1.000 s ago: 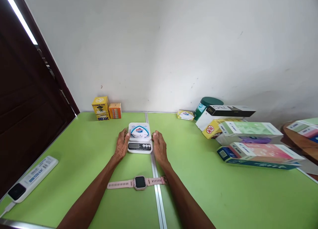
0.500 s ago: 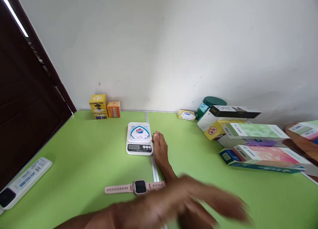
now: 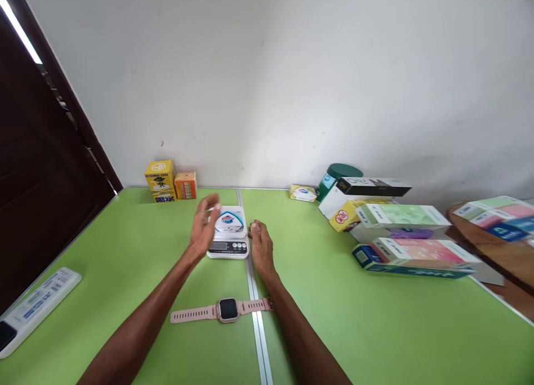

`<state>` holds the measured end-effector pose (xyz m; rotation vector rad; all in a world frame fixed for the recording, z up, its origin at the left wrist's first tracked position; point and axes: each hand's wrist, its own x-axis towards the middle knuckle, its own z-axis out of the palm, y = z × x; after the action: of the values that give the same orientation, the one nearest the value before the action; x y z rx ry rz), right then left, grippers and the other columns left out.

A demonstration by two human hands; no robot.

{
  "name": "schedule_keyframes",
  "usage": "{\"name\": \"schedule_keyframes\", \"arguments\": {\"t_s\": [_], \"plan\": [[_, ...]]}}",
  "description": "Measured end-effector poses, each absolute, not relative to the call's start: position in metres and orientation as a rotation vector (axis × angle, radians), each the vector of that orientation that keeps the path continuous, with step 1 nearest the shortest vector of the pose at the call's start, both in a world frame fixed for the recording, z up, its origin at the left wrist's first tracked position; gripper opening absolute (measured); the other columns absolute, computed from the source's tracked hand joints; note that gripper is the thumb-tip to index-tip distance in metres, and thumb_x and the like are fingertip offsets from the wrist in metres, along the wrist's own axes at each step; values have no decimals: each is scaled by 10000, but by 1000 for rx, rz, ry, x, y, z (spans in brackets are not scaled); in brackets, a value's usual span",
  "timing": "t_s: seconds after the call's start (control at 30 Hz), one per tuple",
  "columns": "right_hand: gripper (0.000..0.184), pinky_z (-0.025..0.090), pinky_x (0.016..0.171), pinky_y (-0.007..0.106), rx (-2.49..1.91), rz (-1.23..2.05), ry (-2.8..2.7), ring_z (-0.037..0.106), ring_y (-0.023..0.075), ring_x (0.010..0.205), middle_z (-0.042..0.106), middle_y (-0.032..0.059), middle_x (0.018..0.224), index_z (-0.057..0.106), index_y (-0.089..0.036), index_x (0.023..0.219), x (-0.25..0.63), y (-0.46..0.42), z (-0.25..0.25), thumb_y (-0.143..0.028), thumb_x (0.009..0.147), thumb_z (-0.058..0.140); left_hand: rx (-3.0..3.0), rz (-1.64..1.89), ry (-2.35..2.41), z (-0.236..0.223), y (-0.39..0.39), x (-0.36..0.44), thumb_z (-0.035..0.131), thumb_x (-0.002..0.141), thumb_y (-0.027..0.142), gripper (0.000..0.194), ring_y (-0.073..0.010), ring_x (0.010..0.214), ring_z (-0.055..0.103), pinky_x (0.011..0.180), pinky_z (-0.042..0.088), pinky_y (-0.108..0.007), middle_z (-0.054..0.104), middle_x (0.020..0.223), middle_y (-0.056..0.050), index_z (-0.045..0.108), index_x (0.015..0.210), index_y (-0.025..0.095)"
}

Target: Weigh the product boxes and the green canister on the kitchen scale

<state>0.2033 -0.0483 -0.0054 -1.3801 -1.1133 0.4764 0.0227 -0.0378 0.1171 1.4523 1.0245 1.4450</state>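
Observation:
A white kitchen scale [image 3: 227,248] lies on the green table, its dark display and buttons facing me. On its platform rests a white soap box [image 3: 229,222] with a blue triangle and red logo. My left hand [image 3: 203,225] is at the left side of the box, fingers apart and slightly blurred; it holds nothing that I can see. Close to the scale's right edge is my right hand [image 3: 261,246], fingers stretched forward, with nothing visible in it. A pink-strapped smartwatch [image 3: 228,310] lies flat in front of the scale, its right strap end beside my right forearm.
Yellow [image 3: 161,181] and orange boxes [image 3: 186,185] stand at the back left. A small yellow-white box [image 3: 302,193], a green-lidded tub [image 3: 344,171] and several cartons [image 3: 403,215] line the right. A long white device [image 3: 39,307] lies at left. A metal seam [image 3: 259,346] crosses the table.
My left hand has swung from the lower right foreground to the left side of the soap box. My right hand stays by the scale. The view has shifted slightly.

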Motion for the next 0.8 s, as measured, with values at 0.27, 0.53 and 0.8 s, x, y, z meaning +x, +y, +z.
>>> {"name": "schedule_keyframes", "arguments": {"t_s": [0.27,0.53,0.8], "plan": [[632,577,1113,525,-1377,615,-1094,732,329,1209,780,175,1302,690,-210,1254,204,-53,3,-763,1019,492,1625,1182,1337,16,15,-16,510,1049,682,717,-361,1555,554,1332,405,-591,559,1663,-220,543,1567,188],[828,571,1170,571,-1358,639,-1229,569,370,1511,516,187,1689,500,-249,1638,201,-55,1,-728,978,642,1849,1153,1279,10,11,-14,477,1070,689,697,-339,1545,548,1329,405,-594,601,1629,-174,566,1583,226],[872,461,1273,620,-1415,588,-1352,484,378,1576,510,169,1687,480,-260,1661,203,-54,-4,-738,956,668,1901,1114,1298,11,8,-15,459,1086,648,631,-312,1505,586,1332,408,-547,631,1580,-173,628,1506,209]]}}
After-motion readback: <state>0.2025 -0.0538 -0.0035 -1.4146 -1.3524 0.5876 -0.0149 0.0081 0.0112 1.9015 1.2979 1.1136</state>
